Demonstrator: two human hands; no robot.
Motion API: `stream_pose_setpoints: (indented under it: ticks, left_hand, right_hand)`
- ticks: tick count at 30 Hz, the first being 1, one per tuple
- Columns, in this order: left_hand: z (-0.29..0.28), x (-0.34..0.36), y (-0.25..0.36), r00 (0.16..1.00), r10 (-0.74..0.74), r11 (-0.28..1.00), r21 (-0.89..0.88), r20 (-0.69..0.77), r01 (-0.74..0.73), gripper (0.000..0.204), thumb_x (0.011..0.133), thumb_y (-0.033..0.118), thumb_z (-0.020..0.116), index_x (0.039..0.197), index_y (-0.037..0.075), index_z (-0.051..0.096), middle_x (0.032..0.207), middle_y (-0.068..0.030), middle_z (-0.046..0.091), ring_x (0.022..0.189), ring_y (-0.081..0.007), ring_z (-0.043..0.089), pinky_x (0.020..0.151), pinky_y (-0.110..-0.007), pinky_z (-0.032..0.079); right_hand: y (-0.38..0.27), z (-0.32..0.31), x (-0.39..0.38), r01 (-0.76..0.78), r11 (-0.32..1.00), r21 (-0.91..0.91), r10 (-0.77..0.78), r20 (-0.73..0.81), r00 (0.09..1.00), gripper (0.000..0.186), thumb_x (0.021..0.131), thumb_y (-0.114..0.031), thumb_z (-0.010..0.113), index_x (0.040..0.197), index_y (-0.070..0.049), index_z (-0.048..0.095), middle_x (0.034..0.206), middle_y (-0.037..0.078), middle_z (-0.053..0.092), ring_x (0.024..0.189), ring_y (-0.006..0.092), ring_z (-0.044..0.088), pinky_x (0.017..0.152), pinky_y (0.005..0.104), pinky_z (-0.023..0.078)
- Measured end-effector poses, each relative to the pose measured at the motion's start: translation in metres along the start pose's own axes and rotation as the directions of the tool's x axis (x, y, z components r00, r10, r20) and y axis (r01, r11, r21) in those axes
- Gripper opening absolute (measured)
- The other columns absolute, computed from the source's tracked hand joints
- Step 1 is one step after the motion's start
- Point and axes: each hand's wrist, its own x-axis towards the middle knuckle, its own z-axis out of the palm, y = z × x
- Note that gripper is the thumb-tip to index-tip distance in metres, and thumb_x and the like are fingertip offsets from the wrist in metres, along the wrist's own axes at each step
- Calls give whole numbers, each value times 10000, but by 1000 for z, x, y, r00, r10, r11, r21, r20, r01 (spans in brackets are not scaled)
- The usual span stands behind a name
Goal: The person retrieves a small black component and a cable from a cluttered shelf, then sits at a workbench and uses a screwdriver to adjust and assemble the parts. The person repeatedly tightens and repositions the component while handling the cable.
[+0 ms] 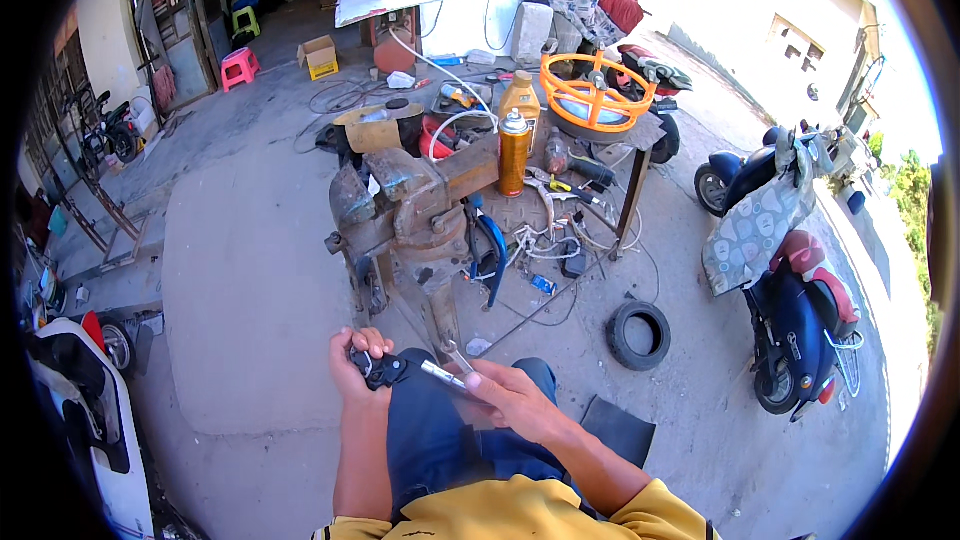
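Observation:
My left hand (pixel 360 362) is closed round a small black part (pixel 383 368) with a rounded end, held over my lap. A silver rod-like piece (pixel 441 373) lies between that part and my right hand; whether it is joined to the black part I cannot tell. In my right hand (pixel 508 402) is a silver open-end wrench (pixel 457 354), its jaw pointing up and away from me. The fingers of that hand hide the rest of the wrench. Just beyond my hands stands a large rusty bench vise (pixel 410 205).
On the workbench behind the vise are an orange spray can (pixel 513 155), a tan bottle (pixel 521 95), an orange wheel rim (pixel 597 105) and several hand tools. A black tire (pixel 638 336) lies on the ground. A dark blue scooter (pixel 795 340) stands at right, a white one (pixel 105 470) at left.

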Motion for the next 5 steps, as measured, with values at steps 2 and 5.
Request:
stream_pose_setpoints:
  ticks: [2, 5]
  left_hand:
    - [0, -1, -1, 1000, -14, 1000, 6, 3, 14, 370, 1003, 259, 490, 661, 119, 498, 597, -73, 513, 621, -176, 480, 679, -353, 427]
    - [-3, 0, -3, 1000, -4, 999, 34, -7, 4, 353, 1007, 269, 492, 685, 126, 507, 605, -77, 519, 633, -181, 513, 704, -370, 443]
  right_hand:
    - [-1, -3, -6, -40, 999, -27, 38, -71, 997, 544, 1098, -464, 495, 1421, -33, 569, 799, -41, 442, 700, 61, 395, 588, 217, 308]
    - [7, -10, -6, 36, 986, -165, -63, -161, 985, 644, 1076, -540, 493, 1495, -53, 525, 842, -16, 514, 740, 79, 455, 621, 229, 361]
